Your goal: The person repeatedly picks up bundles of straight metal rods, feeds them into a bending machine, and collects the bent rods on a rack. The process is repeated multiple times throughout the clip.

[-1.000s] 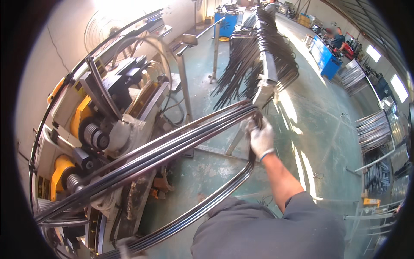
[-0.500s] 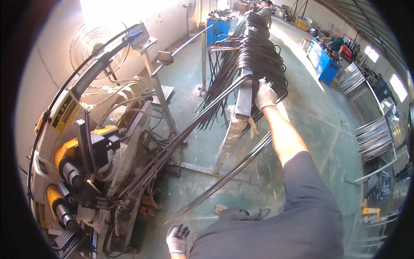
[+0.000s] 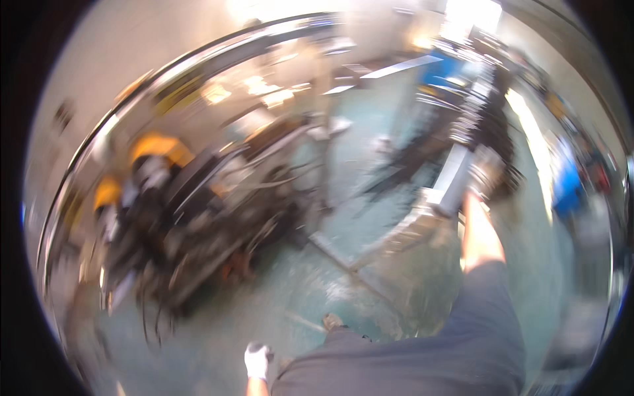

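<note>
My right hand point(image 3: 485, 173), in a pale work glove, reaches forward along the right side of a grey metal beam point(image 3: 452, 177). It is beside dark bent metal rods point(image 3: 492, 135) that hang over the beam farther along. Motion smears its fingers, so whether it grips a rod is hidden. My left hand point(image 3: 257, 361), also gloved, is low near my body, away from the beam. Its fingers look curled in, with nothing visible in them.
To the left stands a machine point(image 3: 165, 191) with yellow parts and hoses, blurred. A support leg point(image 3: 396, 234) holds up the near end of the beam. Blue cabinets point(image 3: 444, 69) stand at the back, and another blue cabinet point(image 3: 565, 178) is on the right.
The view has swung left, so the machine and beam sit farther right. The long rods that ran from the machine side to the beam's near end no longer show there. My right arm stays extended.
</note>
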`<action>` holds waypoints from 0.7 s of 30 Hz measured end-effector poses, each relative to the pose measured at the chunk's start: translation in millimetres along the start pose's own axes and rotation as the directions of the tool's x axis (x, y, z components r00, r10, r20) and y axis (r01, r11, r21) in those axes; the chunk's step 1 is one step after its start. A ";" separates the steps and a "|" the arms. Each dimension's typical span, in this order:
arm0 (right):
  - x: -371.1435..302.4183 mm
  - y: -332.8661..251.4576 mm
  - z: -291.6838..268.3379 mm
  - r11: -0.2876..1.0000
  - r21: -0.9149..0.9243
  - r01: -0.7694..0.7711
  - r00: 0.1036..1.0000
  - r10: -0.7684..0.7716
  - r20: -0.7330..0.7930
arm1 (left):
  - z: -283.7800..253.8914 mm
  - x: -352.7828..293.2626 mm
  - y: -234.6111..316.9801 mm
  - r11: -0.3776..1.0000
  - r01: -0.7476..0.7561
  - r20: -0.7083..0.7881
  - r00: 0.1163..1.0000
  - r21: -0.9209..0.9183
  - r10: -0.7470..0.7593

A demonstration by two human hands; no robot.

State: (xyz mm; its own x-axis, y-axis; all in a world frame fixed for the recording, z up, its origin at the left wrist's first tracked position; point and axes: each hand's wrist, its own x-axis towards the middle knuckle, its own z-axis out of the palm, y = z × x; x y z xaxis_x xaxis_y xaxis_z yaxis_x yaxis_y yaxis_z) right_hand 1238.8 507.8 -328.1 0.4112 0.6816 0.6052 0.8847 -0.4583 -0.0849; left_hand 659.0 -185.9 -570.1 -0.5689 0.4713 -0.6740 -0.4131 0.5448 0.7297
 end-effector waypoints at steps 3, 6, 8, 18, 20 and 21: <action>-141.6 33.6 82.8 0.956 0.070 0.284 0.930 -0.293 0.223 | -58.4 -39.7 -43.2 0.951 -0.057 -0.176 0.978 0.303 0.115; -316.3 112.7 161.7 0.555 -0.087 0.827 0.490 -0.637 0.595 | -100.2 -60.2 -99.8 0.973 0.017 -0.347 0.935 0.230 0.066; -475.1 118.5 153.8 0.231 0.108 0.967 0.070 -0.648 0.758 | -138.6 -87.6 -140.1 0.997 0.050 -0.425 0.905 0.062 -0.019; -868.8 -211.2 -214.3 0.055 0.928 0.369 -0.348 -0.917 0.193 | -390.7 -272.7 -313.7 0.984 -0.148 -0.823 0.568 -0.100 0.002; -907.8 -266.2 -263.2 0.178 0.961 0.212 -0.255 -0.939 0.230 | -467.1 -321.3 -309.5 0.996 -0.082 -0.939 0.344 -0.045 -0.014; -932.4 -285.8 -296.6 0.144 0.967 0.212 -0.273 -0.941 0.200 | -503.4 -341.5 -328.7 0.993 -0.112 -0.983 0.185 -0.032 -0.011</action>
State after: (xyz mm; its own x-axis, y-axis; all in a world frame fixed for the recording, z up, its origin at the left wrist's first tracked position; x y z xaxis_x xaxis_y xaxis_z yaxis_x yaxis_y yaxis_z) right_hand 537.5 -165.9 -633.4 -0.9010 0.3593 -0.2432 0.4264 0.6297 -0.6493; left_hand 631.2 -875.1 -521.8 -0.7994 -0.6005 -0.0188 -0.3694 0.4665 0.8037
